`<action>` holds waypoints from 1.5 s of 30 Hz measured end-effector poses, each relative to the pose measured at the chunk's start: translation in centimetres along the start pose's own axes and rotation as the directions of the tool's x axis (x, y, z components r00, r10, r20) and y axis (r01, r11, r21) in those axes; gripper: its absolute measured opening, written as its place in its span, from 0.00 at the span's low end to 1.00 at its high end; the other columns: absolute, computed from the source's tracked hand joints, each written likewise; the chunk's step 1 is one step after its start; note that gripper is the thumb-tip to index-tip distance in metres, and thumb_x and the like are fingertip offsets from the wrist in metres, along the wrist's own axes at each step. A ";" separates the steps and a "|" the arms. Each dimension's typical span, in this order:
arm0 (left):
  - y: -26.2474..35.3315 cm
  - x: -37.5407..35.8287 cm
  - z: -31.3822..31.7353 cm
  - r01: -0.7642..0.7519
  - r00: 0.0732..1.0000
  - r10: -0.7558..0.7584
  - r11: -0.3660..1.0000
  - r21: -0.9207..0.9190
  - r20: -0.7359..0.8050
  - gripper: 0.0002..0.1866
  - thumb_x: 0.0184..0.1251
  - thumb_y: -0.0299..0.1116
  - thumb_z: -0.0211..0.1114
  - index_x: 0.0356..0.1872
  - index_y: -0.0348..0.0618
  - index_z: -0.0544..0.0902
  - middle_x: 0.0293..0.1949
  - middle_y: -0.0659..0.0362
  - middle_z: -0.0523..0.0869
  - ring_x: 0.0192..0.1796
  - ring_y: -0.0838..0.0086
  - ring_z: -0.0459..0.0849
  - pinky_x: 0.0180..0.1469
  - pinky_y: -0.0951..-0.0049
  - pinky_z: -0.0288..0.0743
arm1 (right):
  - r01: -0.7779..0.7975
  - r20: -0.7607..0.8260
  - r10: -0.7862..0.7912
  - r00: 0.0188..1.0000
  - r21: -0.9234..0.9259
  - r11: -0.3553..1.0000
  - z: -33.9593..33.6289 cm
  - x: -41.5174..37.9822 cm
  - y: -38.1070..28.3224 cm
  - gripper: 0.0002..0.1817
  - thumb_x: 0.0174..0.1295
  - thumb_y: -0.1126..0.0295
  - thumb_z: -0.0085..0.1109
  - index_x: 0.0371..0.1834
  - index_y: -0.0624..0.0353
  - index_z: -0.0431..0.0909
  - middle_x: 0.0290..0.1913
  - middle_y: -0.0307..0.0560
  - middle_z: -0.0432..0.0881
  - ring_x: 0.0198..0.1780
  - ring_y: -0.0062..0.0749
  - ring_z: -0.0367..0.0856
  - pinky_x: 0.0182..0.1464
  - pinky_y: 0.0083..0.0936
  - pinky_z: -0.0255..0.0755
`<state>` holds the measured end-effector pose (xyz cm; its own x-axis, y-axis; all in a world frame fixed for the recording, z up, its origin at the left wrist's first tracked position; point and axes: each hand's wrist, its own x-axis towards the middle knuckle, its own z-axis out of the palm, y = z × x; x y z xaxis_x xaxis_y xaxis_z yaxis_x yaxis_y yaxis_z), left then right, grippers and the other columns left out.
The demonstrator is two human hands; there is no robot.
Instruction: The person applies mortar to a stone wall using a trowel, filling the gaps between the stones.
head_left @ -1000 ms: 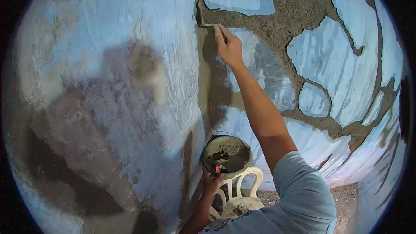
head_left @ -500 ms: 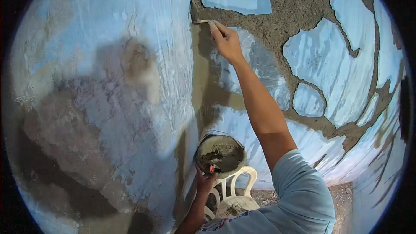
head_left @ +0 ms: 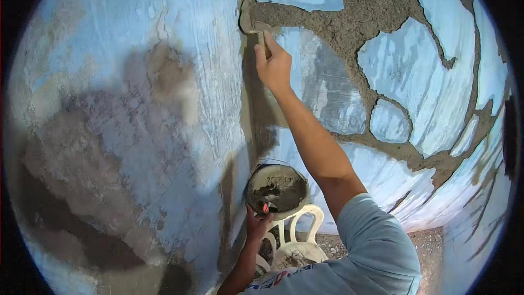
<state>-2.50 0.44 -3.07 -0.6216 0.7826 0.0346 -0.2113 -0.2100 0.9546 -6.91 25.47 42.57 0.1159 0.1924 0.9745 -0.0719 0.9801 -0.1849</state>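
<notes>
My right hand [head_left: 274, 66] is closed around the handle of a small trowel [head_left: 245, 17]. The trowel's blade lies against the wet mortar in the corner where two wall faces meet. Lower down, my left hand [head_left: 258, 224] grips the near side of a bucket [head_left: 299, 206], which is tilted toward me and shows grey mortar [head_left: 281, 184] inside. A small red and silver piece [head_left: 266, 207] shows at the bucket's near rim, by my left fingers; what it belongs to is hidden.
A blue-painted wall [head_left: 180, 93] with patchy plaster rises on the left. On the right, a wall has blue patches bordered by rough grey mortar [head_left: 376, 8]. A white plastic chair [head_left: 311, 229] stands below the bucket, on gravelly ground [head_left: 431, 240].
The trowel has turned so its blade points up along the corner and lies flatter to it. My right hand has shifted slightly left and down. My left hand still holds the bucket.
</notes>
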 end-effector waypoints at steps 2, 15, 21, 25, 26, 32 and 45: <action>-0.7 0.0 -0.2 0.034 0.999 -0.034 0.999 -0.010 -0.032 0.62 0.65 0.21 0.74 0.87 0.47 0.33 0.62 0.46 0.80 0.47 0.66 0.88 0.46 0.63 0.87 | -0.012 0.011 0.013 1.000 -0.025 1.000 0.4 0.0 -0.8 0.26 0.69 0.64 0.65 0.64 0.74 0.81 0.42 0.70 0.89 0.41 0.57 0.92 0.45 0.38 0.82; 1.8 -0.9 1.1 0.052 0.996 -0.048 0.997 0.054 -0.078 0.55 0.66 0.19 0.73 0.86 0.55 0.45 0.60 0.50 0.83 0.47 0.65 0.88 0.50 0.61 0.88 | -0.300 0.223 0.249 0.943 0.234 0.925 -5.7 -3.1 -2.1 0.24 0.75 0.61 0.62 0.67 0.66 0.81 0.40 0.56 0.91 0.39 0.34 0.89 0.45 0.30 0.80; -1.1 0.2 -0.2 0.006 1.000 -0.005 0.999 -0.041 0.024 0.63 0.67 0.20 0.72 0.87 0.57 0.30 0.61 0.48 0.82 0.47 0.66 0.88 0.53 0.60 0.87 | -0.299 0.188 0.263 0.946 0.204 0.932 -3.6 0.3 0.5 0.22 0.78 0.63 0.60 0.69 0.64 0.81 0.31 0.42 0.85 0.31 0.19 0.77 0.36 0.24 0.73; 1.5 -0.8 0.6 0.108 0.994 -0.108 0.994 0.010 -0.005 0.63 0.68 0.21 0.72 0.86 0.52 0.27 0.57 0.48 0.85 0.47 0.67 0.88 0.51 0.62 0.86 | -0.237 0.159 0.208 0.965 0.190 0.953 -2.1 1.5 1.5 0.22 0.77 0.61 0.60 0.67 0.65 0.82 0.26 0.45 0.84 0.27 0.22 0.78 0.33 0.27 0.74; 1.0 -0.6 0.3 0.093 0.996 -0.092 0.996 0.017 -0.003 0.63 0.68 0.21 0.72 0.86 0.50 0.26 0.54 0.49 0.86 0.47 0.67 0.88 0.51 0.62 0.86 | -0.222 0.149 0.193 0.970 0.214 0.951 -1.9 1.9 1.4 0.22 0.77 0.62 0.60 0.67 0.65 0.82 0.26 0.45 0.84 0.26 0.22 0.78 0.33 0.27 0.74; 0.2 -0.1 0.2 0.006 1.000 -0.005 0.998 0.058 -0.021 0.64 0.67 0.24 0.74 0.85 0.43 0.25 0.49 0.50 0.88 0.45 0.67 0.88 0.49 0.63 0.86 | -0.299 0.211 0.263 0.941 0.162 0.941 -2.1 2.8 0.1 0.22 0.78 0.60 0.60 0.66 0.63 0.83 0.28 0.41 0.83 0.29 0.19 0.76 0.34 0.25 0.73; 1.7 -0.6 1.0 0.026 0.999 -0.022 0.993 0.115 -0.035 0.64 0.67 0.25 0.75 0.86 0.49 0.29 0.60 0.48 0.84 0.50 0.67 0.88 0.51 0.63 0.87 | -0.339 0.356 0.218 0.909 0.325 0.883 -3.6 0.4 0.4 0.22 0.78 0.62 0.60 0.69 0.61 0.82 0.31 0.35 0.83 0.27 0.14 0.75 0.30 0.20 0.70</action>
<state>-1.75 0.17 -1.19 -0.6425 0.7663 0.0029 -0.1395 -0.1207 0.9828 -3.28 26.11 42.44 -0.2626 0.3712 0.8907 -0.4246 0.7844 -0.4521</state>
